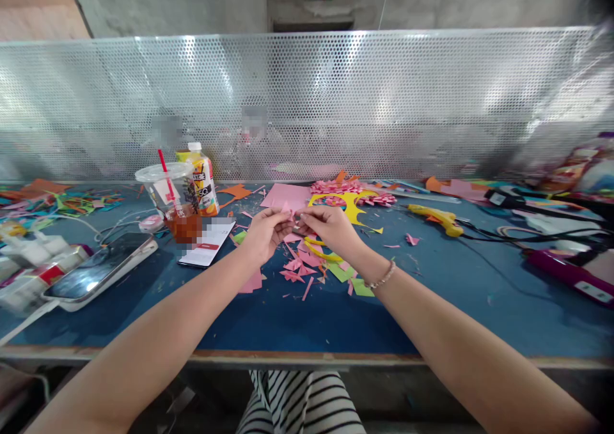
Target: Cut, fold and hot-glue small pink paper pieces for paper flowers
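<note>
A small folded piece of pink paper point(288, 212) is pinched between my two hands above the middle of the table. My left hand point(265, 232) grips it from the left with thumb and fingertips. From the right, the fingers of my right hand point(327, 228) close on it too; a beaded bracelet circles that wrist. Just behind lies a flat pink sheet point(286, 195). Folded pink paper pieces point(298, 269), pale green scraps point(363, 287) and a yellow curved strip point(322, 250) are scattered below my hands.
A yellow cut-out sheet point(354, 211) and a pink paper heap point(336, 186) lie behind. To the left stand a drink cup point(173, 197), a bottle point(205, 181) and phones point(103, 271). On the right are a yellow-handled tool point(436, 220), cables and a purple power strip point(568, 274). A perforated metal screen point(307, 101) borders the table.
</note>
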